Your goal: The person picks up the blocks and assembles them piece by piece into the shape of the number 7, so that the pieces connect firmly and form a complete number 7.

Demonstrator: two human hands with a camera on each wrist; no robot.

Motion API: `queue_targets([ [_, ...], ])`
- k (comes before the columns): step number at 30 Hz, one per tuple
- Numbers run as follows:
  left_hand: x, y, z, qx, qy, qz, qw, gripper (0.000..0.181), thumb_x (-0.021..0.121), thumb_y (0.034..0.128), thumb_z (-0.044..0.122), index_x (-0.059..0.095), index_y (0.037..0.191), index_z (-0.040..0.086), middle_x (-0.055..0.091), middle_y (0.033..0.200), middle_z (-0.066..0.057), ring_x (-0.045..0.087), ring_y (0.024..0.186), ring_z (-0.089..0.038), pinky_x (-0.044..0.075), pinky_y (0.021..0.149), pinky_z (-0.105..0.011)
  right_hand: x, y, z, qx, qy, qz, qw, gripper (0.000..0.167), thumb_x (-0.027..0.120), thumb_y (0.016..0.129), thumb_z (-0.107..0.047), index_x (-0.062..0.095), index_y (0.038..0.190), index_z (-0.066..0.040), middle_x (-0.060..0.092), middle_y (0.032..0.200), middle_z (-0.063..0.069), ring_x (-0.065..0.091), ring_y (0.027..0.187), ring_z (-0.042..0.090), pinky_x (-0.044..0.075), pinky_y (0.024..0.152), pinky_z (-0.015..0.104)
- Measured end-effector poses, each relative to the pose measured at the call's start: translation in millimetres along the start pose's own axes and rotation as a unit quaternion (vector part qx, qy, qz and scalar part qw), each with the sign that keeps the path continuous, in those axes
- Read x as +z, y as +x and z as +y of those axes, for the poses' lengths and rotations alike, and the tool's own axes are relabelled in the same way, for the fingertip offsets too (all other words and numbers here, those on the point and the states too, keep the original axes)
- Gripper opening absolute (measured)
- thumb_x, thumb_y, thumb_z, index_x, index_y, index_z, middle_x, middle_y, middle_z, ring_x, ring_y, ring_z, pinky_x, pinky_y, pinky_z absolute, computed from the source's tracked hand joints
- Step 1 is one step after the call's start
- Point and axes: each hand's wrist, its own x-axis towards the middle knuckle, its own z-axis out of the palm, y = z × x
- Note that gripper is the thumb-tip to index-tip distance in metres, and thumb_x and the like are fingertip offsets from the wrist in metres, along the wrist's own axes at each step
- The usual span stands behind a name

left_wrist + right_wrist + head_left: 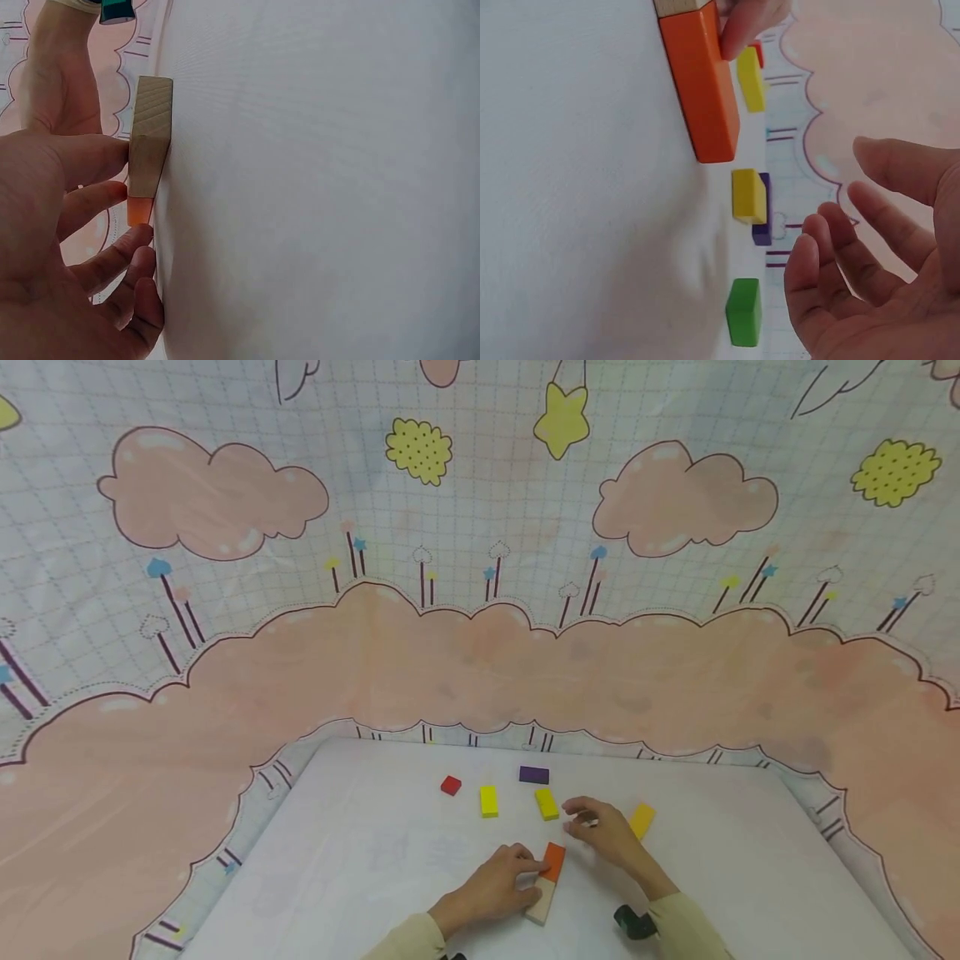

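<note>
An orange block [553, 858] and a plain wooden block [541, 905] lie end to end in one line on the white table. My left hand [495, 883] touches them from the left, its thumb against the plain wooden block and its index fingertip on the orange block, as the left wrist view also shows. My right hand [604, 835] hovers beyond the orange block with loosely bent fingers and holds nothing. A yellow block [547, 804] lies just left of its fingertips. A green block [744, 312] stands out below it in the right wrist view, but is not visible in the head view.
Farther back lie a red block [451, 785], a second yellow block [489, 802] and a purple block [534, 775]. Right of my right hand, partly covered by it, is an amber block [642, 819]. A cloud-patterned cloth [480, 668] rises behind the table.
</note>
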Motion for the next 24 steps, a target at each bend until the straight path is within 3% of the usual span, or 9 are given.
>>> queue_targets([
  [4,-0.7,-0.4,-1.2,0.002,0.002,0.001,1.0000,0.040,0.068,0.0919,0.034,0.062,0.132,0.033,0.059,0.118,0.010,0.049,0.101,-0.006,0.050,0.093,-0.027,5.4,6.4,1.3,0.009,0.022,0.005,0.9997,0.031,0.070,0.091,-0.018,0.065,0.121,-0.013,0.066,0.119,0.006,0.062,0.099,0.018,0.057,0.079,0.032],
  [10,-0.7,-0.5,-2.0,-0.001,-0.004,-0.001,1.0000,0.041,0.068,0.0918,0.034,0.062,0.132,0.033,0.059,0.117,0.009,0.049,0.100,-0.006,0.050,0.092,-0.027,13.8,16.5,3.9,0.027,0.031,0.004,0.9991,0.036,0.069,0.090,-0.019,0.062,0.125,-0.013,0.064,0.125,0.010,0.062,0.102,0.021,0.057,0.082,0.034],
  [24,0.8,1.3,-3.9,0.010,0.002,0.004,0.9999,0.040,0.067,0.0918,0.033,0.063,0.132,0.033,0.059,0.117,0.009,0.048,0.099,-0.006,0.050,0.089,-0.024,24.6,33.9,3.6,0.041,0.018,0.013,0.9989,0.038,0.070,0.089,-0.016,0.061,0.126,-0.012,0.061,0.128,0.011,0.059,0.111,0.026,0.057,0.080,0.035],
])
